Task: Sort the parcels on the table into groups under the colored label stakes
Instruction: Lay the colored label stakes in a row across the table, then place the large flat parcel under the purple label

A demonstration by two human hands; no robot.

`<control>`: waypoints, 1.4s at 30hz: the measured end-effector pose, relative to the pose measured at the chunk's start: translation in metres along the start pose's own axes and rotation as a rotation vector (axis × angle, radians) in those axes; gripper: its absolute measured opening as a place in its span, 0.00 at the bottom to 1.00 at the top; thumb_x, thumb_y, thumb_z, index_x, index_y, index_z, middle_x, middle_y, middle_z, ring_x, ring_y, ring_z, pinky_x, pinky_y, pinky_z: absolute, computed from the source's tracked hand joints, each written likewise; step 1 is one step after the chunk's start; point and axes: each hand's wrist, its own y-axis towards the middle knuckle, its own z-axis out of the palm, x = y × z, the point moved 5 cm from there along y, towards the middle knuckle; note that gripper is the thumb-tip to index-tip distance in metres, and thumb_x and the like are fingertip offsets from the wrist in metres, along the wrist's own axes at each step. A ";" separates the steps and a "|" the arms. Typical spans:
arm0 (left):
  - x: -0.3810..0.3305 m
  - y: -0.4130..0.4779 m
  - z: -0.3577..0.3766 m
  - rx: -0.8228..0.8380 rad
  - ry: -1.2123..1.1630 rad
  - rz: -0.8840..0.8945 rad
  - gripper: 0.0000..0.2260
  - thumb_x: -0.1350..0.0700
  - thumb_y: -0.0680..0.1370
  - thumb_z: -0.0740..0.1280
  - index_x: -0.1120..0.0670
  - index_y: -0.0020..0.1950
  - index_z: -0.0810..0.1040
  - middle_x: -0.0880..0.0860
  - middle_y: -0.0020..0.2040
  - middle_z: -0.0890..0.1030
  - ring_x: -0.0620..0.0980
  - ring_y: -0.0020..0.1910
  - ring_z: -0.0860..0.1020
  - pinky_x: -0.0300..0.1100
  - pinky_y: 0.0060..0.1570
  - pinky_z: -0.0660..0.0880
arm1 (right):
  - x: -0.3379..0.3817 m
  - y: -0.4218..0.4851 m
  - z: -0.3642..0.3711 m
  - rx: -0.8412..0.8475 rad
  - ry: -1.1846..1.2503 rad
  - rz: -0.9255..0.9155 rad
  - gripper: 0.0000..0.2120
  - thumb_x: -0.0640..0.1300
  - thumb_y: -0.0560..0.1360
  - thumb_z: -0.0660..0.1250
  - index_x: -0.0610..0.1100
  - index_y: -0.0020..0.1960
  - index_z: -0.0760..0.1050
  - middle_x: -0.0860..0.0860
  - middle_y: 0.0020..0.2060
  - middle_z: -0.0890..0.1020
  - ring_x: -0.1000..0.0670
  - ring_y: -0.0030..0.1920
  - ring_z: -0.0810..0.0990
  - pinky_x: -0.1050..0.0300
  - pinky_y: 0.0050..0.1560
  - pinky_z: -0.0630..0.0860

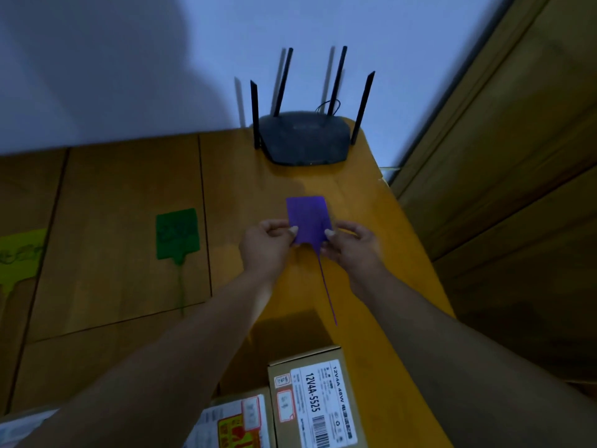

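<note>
Readable print on one cardboard box

The white sticker (326, 404) on the right-hand cardboard box (318, 399) reads "12V4A-5525" in large type and "12V4A 48W" in small type, above a barcode. Marks on the green tag (176, 233), the yellow-green tag (19, 257) and the neighbouring parcel (235, 421) are too blurred to read.

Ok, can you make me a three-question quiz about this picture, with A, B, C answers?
1. Where is the router?
A. at the table's far end by the wall
B. on a box
C. on the floor

2. What colour is the label stake being held?
A. green
B. yellow
C. purple

3. How is it held?
A. by the left hand only
B. by both hands, the right hand too
C. nobody touches it

Answers: 1 A, it stands beyond the hands near the wall. 2 C, its card and stem are purple. 3 B, fingers pinch each side of the card.
</note>
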 end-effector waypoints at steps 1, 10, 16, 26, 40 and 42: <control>0.005 0.006 0.003 -0.008 -0.005 -0.004 0.07 0.55 0.73 0.77 0.53 0.49 0.84 0.54 0.43 0.88 0.50 0.41 0.87 0.55 0.51 0.84 | -0.001 0.005 -0.001 0.020 -0.018 -0.001 0.14 0.34 0.79 0.71 0.36 0.63 0.77 0.43 0.43 0.83 0.52 0.35 0.84 0.59 0.36 0.84; 0.001 0.021 0.020 0.017 0.449 0.124 0.14 0.49 0.79 0.68 0.51 0.63 0.83 0.51 0.53 0.87 0.53 0.53 0.83 0.45 0.49 0.78 | -0.006 0.031 0.017 0.075 -0.164 0.000 0.11 0.37 0.82 0.67 0.44 0.62 0.80 0.47 0.49 0.85 0.52 0.40 0.81 0.60 0.36 0.77; 0.000 0.019 0.021 0.036 0.484 0.157 0.16 0.53 0.80 0.67 0.52 0.68 0.79 0.49 0.52 0.84 0.43 0.39 0.78 0.37 0.33 0.68 | -0.003 0.031 0.023 0.077 -0.245 -0.060 0.11 0.39 0.80 0.70 0.51 0.60 0.79 0.56 0.46 0.81 0.51 0.48 0.82 0.45 0.59 0.82; 0.012 -0.069 -0.029 0.216 0.361 0.204 0.12 0.52 0.78 0.72 0.50 0.61 0.83 0.46 0.43 0.82 0.46 0.43 0.79 0.40 0.43 0.73 | -0.027 -0.062 0.002 0.032 -0.279 -0.151 0.14 0.39 0.79 0.70 0.46 0.64 0.81 0.49 0.56 0.82 0.49 0.49 0.80 0.52 0.46 0.76; 0.010 -0.234 -0.106 0.350 0.697 0.422 0.14 0.50 0.78 0.69 0.49 0.63 0.83 0.51 0.56 0.84 0.54 0.54 0.81 0.49 0.51 0.78 | -0.057 -0.270 -0.033 0.057 -0.307 -0.052 0.08 0.40 0.81 0.69 0.47 0.59 0.80 0.46 0.49 0.81 0.46 0.49 0.79 0.55 0.42 0.75; 0.012 -0.236 -0.103 0.333 0.864 0.471 0.16 0.47 0.77 0.70 0.49 0.64 0.82 0.53 0.59 0.81 0.56 0.59 0.78 0.49 0.56 0.76 | -0.065 -0.276 -0.043 0.010 -0.381 -0.063 0.12 0.40 0.80 0.69 0.48 0.63 0.79 0.46 0.53 0.80 0.43 0.55 0.79 0.54 0.44 0.76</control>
